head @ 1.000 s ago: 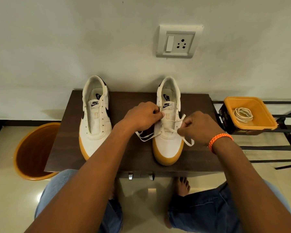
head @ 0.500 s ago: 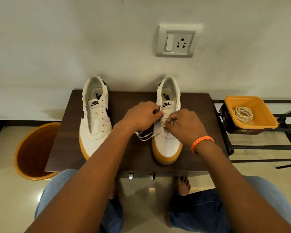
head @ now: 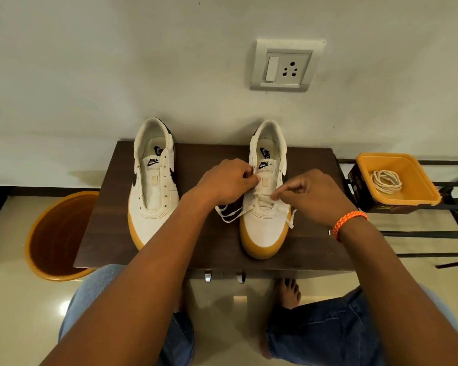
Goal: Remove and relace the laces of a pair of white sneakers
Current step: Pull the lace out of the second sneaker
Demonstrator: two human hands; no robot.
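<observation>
Two white sneakers with gum soles stand on a dark wooden table, toes toward me. The left sneaker has no lace in its eyelets. The right sneaker carries a white lace through its lower eyelets, with loose ends trailing off both sides. My left hand pinches the sneaker's left eyelet flap beside the tongue. My right hand, with an orange bracelet on the wrist, pinches the lace over the sneaker's right side.
An orange tub on a black metal rack at the right holds a coiled white lace. An orange bucket stands on the floor left of the table. A wall socket is above. My knees and bare feet are below the table.
My right hand went from the lace at the sneaker's right side in to the middle eyelets, then drew back to the right with the lace. My left hand stayed on the flap.
</observation>
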